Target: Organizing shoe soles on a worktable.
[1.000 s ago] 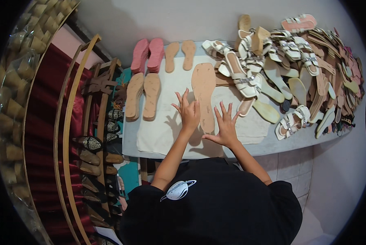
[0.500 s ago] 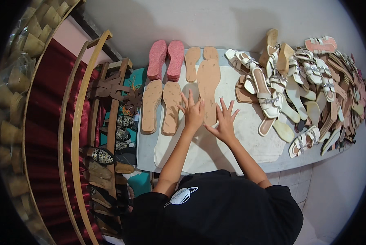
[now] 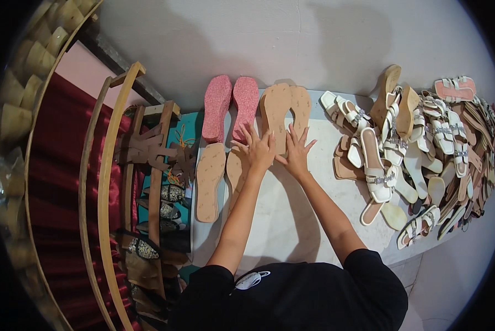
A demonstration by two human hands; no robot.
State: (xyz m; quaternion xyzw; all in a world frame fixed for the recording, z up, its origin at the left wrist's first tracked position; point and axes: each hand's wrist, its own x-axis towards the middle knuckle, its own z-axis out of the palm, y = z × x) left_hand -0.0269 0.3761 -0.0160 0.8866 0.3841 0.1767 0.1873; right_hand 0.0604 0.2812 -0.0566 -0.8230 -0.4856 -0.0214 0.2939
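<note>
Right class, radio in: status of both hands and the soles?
Left hand, right hand flat, fingers spread, on tan sole. Pink soles alongside. White sandal pile right, apart.

Two pink soles [image 3: 231, 113], four tan soles [image 3: 210, 179], and many heaped white sandals [image 3: 424, 143].

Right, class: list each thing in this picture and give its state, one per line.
Left hand: open, flat on tan soles.
Right hand: open, fingers spread, on tan sole.
Tan soles: flat, side by side.
Pink soles: flat, paired, untouched.
White sandals: heaped loosely.
Table: cloth-covered.
</note>
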